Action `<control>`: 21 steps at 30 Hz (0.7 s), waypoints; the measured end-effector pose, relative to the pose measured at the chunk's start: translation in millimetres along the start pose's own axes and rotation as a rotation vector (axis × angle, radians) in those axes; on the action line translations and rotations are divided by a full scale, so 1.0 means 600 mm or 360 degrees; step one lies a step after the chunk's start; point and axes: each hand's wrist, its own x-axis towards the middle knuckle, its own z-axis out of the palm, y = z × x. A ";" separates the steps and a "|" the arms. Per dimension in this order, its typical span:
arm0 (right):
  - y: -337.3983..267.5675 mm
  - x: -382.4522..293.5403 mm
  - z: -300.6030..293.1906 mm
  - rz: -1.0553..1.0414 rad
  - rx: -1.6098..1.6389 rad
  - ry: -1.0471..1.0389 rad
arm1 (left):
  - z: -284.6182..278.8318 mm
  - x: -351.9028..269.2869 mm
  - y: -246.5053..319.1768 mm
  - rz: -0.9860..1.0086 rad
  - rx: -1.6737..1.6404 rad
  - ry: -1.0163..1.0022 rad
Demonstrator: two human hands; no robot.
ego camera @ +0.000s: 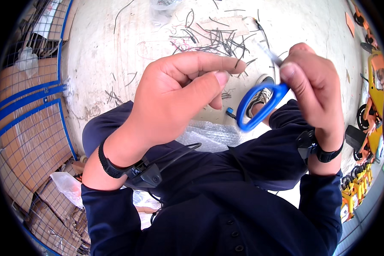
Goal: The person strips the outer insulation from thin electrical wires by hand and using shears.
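Observation:
My right hand [313,83] grips a pair of scissors by the blue plastic handle [259,108]. Their metal blades [268,54] point up and to the left, blurred. To the left hangs my left hand [169,92], thumb and forefinger bent towards each other. A short thin black strand [239,60] crosses its forefinger tip; whether it is pinched there I cannot tell. Beyond both hands, many cut black pieces of wire or tubing [224,40] lie scattered on the concrete floor. A dark cable [263,30] with a connector runs behind the scissors.
Bubble wrap [211,134] lies between my legs, near a blue connector [229,111]. A shoe [262,92] is by the scissors. At left stands a blue wire-mesh cage [28,92] with cardboard. Yellow and orange wheeled machines [374,105] line the right. A plastic bag [161,11] rests ahead.

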 end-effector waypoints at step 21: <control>-0.019 0.003 0.032 -0.0125 -0.0057 -0.0186 | 0.003 -0.007 -0.002 -0.0037 -0.0036 -0.0112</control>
